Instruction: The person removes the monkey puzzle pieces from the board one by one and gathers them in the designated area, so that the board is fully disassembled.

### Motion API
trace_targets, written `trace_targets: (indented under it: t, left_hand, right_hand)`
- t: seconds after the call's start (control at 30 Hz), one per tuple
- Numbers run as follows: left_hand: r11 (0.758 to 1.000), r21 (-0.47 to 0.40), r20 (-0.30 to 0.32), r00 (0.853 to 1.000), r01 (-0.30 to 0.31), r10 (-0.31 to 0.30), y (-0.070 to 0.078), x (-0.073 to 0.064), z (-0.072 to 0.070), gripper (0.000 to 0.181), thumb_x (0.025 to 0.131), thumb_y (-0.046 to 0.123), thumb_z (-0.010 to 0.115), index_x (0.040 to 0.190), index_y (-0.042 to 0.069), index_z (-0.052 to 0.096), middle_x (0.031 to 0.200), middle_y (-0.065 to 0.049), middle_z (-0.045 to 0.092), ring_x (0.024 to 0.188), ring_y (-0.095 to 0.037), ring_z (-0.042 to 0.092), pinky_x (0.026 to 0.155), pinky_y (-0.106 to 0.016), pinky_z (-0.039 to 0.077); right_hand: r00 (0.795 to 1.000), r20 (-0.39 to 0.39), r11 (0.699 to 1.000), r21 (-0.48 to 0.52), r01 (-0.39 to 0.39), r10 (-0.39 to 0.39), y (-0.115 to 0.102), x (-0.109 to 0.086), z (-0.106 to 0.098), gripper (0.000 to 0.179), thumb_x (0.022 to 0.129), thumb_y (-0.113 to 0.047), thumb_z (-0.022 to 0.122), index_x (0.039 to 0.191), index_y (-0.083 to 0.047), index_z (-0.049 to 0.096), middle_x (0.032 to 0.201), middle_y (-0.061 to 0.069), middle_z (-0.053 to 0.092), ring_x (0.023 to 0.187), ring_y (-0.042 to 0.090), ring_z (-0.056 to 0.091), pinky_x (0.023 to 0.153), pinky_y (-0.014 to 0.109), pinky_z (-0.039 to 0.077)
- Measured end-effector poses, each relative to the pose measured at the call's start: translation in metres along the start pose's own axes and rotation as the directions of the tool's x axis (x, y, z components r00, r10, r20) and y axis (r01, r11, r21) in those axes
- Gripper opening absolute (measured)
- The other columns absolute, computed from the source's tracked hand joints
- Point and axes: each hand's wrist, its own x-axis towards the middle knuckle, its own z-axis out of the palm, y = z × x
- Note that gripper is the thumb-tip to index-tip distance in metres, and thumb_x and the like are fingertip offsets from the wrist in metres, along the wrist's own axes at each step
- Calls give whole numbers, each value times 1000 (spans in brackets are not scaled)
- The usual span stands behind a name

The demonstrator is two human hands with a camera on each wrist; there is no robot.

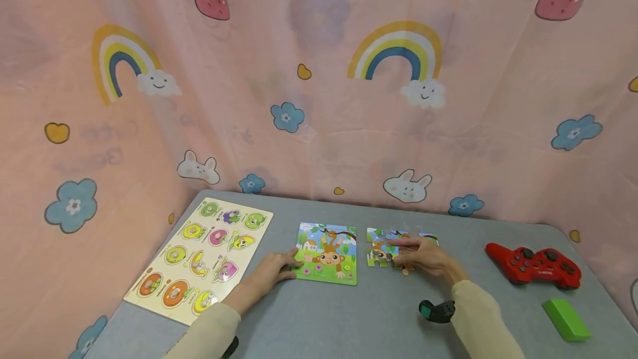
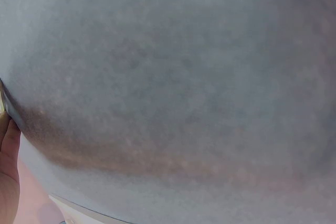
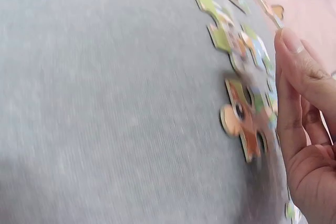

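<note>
A square jigsaw board with a monkey picture lies in the middle of the table. My left hand grips its left edge between thumb and fingers; in the left wrist view only part of that hand shows. To the right of the board, my right hand is over loose jigsaw pieces. The right wrist view has the thumb and forefinger of this hand pinching one jigsaw piece, raised off the table. Several other pieces lie beneath, partly hidden by the hand.
A cream fruit-peg board lies at the left. On the right are a red game controller and a green block. A pink patterned curtain hangs behind the grey table.
</note>
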Motion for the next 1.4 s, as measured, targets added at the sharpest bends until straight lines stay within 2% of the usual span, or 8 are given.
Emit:
trace_targets:
  t: [0.17, 0.27, 0.63, 0.9, 1.0, 1.17, 1.3, 1.4]
  left_hand:
    - [1000, 1, 1, 1000, 4, -4, -1, 0, 1, 30, 88, 11, 67, 114, -2, 68, 135, -25, 49, 124, -38, 49, 95, -47, 45]
    - [1000, 1, 0, 1000, -2, 2, -1, 0, 0, 30, 88, 12, 67, 114, -2, 68, 135, -25, 49, 124, -38, 49, 94, -47, 46]
    - [1000, 6, -7, 1000, -23, 23, -3, 1, 2, 29, 87, 9, 68, 113, -2, 68, 134, -27, 49, 121, -38, 51, 92, -45, 48]
    - [999, 9, -8, 1000, -30, 31, -3, 1, 1, 29, 87, 10, 68, 113, -2, 69, 134, -26, 50, 122, -38, 51, 92, -45, 48]
    - [1000, 2, -5, 1000, -23, 23, -2, 0, 1, 29, 87, 10, 67, 114, -2, 68, 134, -26, 49, 123, -38, 49, 93, -46, 47]
    - [1000, -3, 0, 1000, -11, 11, 0, 0, 0, 30, 88, 11, 66, 115, -2, 68, 135, -25, 49, 123, -39, 49, 94, -47, 46]
    - [1000, -1, 2, 1000, -13, 13, 1, 0, -1, 30, 88, 12, 66, 114, -2, 68, 135, -26, 50, 122, -39, 50, 94, -48, 45]
    - [1000, 2, 1, 1000, -15, 15, 1, 0, -1, 30, 88, 12, 67, 114, -3, 68, 135, -26, 50, 122, -39, 50, 94, -48, 46]
  right_hand:
    - [998, 54, 999, 35, 11, -13, 4, -9, -15, 52, 88, 0, 67, 133, 15, 45, 126, 14, 60, 100, 8, 62, 84, 29, 53]
    - [998, 61, 1000, 17, 7, -8, 6, -15, -24, 51, 89, -2, 66, 133, 14, 46, 124, 9, 61, 99, 8, 61, 85, 29, 52]
    - [998, 33, 998, -34, -47, 48, 18, -36, -48, 50, 91, -6, 65, 134, 10, 47, 133, 15, 55, 107, 5, 57, 90, 29, 50]
    - [994, -5, 991, -75, -111, 111, 18, -52, -62, 47, 93, -13, 64, 135, 5, 50, 132, 12, 56, 106, 8, 56, 91, 31, 50]
    - [990, -20, 983, -118, -139, 137, 18, -56, -67, 46, 93, -14, 63, 134, 4, 51, 136, 17, 52, 112, 14, 54, 92, 34, 49]
    - [989, -11, 975, -166, -147, 147, 16, -58, -70, 52, 94, -15, 63, 138, 6, 46, 144, 32, 36, 124, 30, 48, 95, 40, 48]
    - [987, -25, 971, -180, -160, 158, 13, -59, -69, 57, 92, -14, 65, 139, 8, 43, 140, 35, 38, 119, 31, 52, 92, 40, 50]
    - [983, -65, 955, -233, -181, 170, 10, -61, -68, 57, 91, -17, 68, 138, 7, 45, 136, 34, 42, 115, 29, 53, 91, 40, 51]
